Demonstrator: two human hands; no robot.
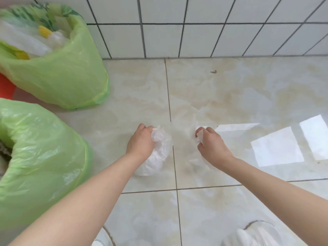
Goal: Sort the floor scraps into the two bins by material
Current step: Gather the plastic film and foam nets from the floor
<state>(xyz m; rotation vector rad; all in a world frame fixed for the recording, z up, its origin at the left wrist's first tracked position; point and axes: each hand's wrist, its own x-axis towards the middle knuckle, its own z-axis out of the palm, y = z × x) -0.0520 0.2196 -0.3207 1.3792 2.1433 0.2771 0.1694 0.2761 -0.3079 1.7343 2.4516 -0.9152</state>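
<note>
Left hand [141, 142] low over the beige floor tiles [230, 96], fingers curled round a crumpled white plastic bag [156, 157] that bulges below and beside the palm; right hand [211, 143] just across the grout line, thumb and fingertips pinching a small white paper scrap [200, 134], with a faint clear film under that wrist too blurred to make out. At the left edge, 2 bins lined with green bags: far bin [71, 73] against the white wall tiles, holding white and yellow scraps, near bin [44, 148] well apart from both hands, contents mostly hidden.
</note>
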